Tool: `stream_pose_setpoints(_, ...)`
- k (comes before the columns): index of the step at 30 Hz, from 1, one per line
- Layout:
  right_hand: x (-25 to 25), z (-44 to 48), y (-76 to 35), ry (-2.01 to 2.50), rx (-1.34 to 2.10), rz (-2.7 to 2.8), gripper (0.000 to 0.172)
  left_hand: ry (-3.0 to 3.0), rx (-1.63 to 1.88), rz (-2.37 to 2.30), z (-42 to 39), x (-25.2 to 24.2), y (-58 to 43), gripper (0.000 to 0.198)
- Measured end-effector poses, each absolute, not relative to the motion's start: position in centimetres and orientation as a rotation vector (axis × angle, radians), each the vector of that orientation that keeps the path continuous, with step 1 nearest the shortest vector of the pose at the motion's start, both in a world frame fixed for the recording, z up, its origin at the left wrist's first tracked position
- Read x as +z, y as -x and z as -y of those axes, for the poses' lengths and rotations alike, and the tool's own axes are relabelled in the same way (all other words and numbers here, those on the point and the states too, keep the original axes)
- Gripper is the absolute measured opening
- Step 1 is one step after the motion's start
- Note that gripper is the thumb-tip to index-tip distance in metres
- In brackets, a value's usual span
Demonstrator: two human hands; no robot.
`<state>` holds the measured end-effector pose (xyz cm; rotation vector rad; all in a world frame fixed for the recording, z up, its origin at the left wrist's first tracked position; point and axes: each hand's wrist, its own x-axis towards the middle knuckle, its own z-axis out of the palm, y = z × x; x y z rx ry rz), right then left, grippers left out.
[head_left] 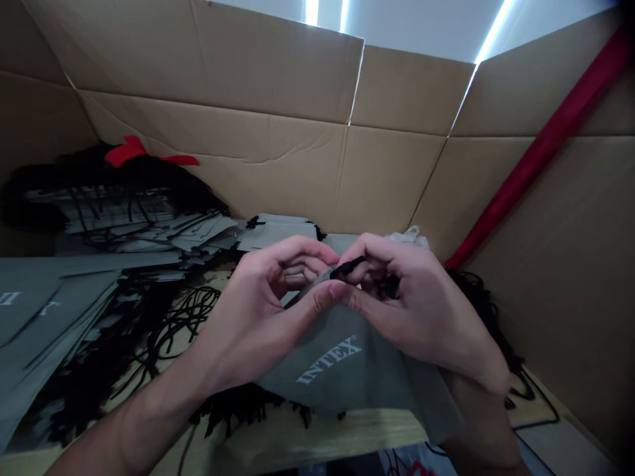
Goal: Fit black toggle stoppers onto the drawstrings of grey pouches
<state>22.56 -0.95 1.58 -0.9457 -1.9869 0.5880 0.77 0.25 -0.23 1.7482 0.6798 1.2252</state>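
I see left hand (258, 311) and right hand (417, 311) pinching black cord end (347, 268) together over soft grey INTEX fabric bag (337, 370), near table's front edge. Flat grey bags, tangled black cords stacked (99, 277) on table's left side. Corrugated cardboard walls (278, 99) enclose back, right.

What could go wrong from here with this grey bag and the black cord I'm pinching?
The black cord sits in a fingertip grip between left hand and right hand; it could slip away.
The grey bag reaches the table edge and might slide off if released.
Tangled loose cords on the left could snag it.
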Motion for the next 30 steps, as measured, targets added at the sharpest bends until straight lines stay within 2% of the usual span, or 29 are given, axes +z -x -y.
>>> stream_pose_setpoints(5,1.6,2.0,-23.4,1.024,0.484,2.044,0.035,-1.924,1.324,-0.77,-0.5,0.1,0.2,0.014)
stream_pose_setpoints(9,1.5,1.6,-23.9,1.01,0.513,1.994,0.01,-2.109,1.381,-0.806,-0.4,0.5,0.5,0.015)
stream_pose_setpoints(14,1.9,1.3,-24.3,1.033,0.472,1.997,0.025,-2.291,1.426,-0.798,-0.4,0.4,0.7,0.014)
stream_pose_setpoints(18,2.0,1.5,-24.4,0.891,0.557,2.094,0.011,-2.401,1.431,-0.739,-0.5,0.6,1.1,0.015)
stream_pose_setpoints(22,1.9,0.8,-24.3,0.784,0.482,1.968,0.014,-2.465,1.447,-0.742,-0.6,0.6,1.2,0.015)
stream_pose_setpoints(25,2.0,0.4,-24.5,0.708,0.44,1.959,0.006,-2.5,1.465,-0.751,-0.6,0.5,1.2,0.013)
stream_pose_setpoints(30,1.6,0.8,-24.7,0.652,0.372,1.97,0.022,-2.535,1.528,-0.728,-0.9,0.6,1.3,0.012)
